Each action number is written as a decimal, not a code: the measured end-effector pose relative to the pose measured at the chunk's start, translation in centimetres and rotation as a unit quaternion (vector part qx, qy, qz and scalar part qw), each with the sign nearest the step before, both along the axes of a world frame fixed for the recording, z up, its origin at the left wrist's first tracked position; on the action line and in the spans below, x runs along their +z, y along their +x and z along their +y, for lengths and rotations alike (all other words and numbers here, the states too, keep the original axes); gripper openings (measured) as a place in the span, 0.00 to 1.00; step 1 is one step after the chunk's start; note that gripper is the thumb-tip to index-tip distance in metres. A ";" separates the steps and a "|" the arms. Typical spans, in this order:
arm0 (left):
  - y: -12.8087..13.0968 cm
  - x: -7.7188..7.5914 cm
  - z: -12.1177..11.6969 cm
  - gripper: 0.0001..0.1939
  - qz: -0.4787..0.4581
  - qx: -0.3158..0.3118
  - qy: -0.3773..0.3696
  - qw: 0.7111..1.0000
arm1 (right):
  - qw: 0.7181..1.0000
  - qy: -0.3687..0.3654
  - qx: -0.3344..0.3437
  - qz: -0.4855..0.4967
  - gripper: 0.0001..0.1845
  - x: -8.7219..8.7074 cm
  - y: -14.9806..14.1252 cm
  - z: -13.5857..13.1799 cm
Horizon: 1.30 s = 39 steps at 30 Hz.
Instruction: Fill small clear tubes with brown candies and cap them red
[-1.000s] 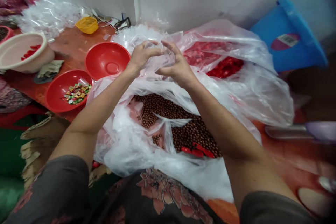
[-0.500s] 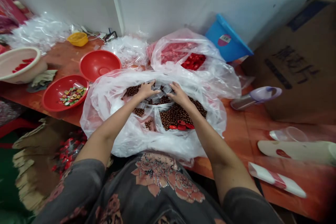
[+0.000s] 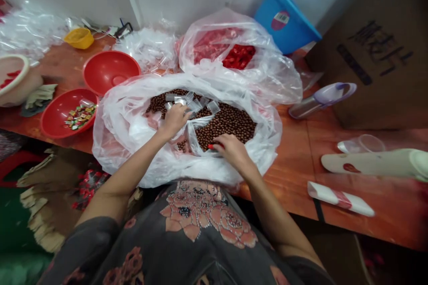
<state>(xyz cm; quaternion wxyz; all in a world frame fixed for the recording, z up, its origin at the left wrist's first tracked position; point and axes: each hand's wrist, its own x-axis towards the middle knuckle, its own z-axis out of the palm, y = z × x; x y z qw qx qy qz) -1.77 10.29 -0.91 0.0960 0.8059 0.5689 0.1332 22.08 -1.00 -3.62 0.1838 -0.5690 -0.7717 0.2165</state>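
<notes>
A white plastic bag (image 3: pixel 123 151) lies open before me, full of round brown balls (image 3: pixel 230 122). On the balls at the bag's far side lie several small clear plastic containers (image 3: pixel 213 107). My left hand (image 3: pixel 175 120) is among these containers, fingers bent and closed at one of them; the fingertips are partly hidden. At the near right side of the opening, my right hand (image 3: pixel 232 150) is closed around a small red plastic piece (image 3: pixel 211 146), which sticks out past the fingertips. Other red pieces there are covered by this hand.
Behind the bag stands another clear bag of red pieces (image 3: pixel 239 56), beside a blue bucket (image 3: pixel 284 20). Red bowls (image 3: pixel 112 69) and a cream basin (image 3: pixel 25 84) are at left. A purple-lidded bottle (image 3: pixel 321 100), a pale flask (image 3: pixel 371 161) and a cardboard box (image 3: pixel 368 75) occupy the right.
Both hands were together over the clear containers. My right hand has come nearer, onto the red pieces; my left has shifted slightly nearer. Containers now lie spread out, and the view has shifted.
</notes>
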 end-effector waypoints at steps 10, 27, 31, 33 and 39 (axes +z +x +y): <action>1.3 -0.7 0.5 0.16 -0.037 -0.002 -0.051 0.998 | 1.000 0.003 -0.002 -0.002 0.11 -2.4 -0.4 -4.2; 7.6 -4.4 -3.1 0.06 -0.213 0.048 -0.375 0.901 | 0.955 0.012 -0.178 0.237 0.05 -0.8 0.4 -5.1; 9.1 -6.2 -3.1 0.06 -0.316 0.027 -0.368 0.874 | 0.896 0.013 -0.262 0.358 0.07 -0.8 0.8 -4.8; 9.2 -6.7 -3.3 0.07 -0.360 0.020 -0.367 0.857 | 0.869 0.005 -0.288 0.402 0.07 -0.9 1.1 -4.6; 9.5 -7.2 -3.9 0.11 -0.431 0.046 -0.350 0.830 | 0.807 -0.060 -0.329 0.487 0.15 -1.7 1.7 -3.9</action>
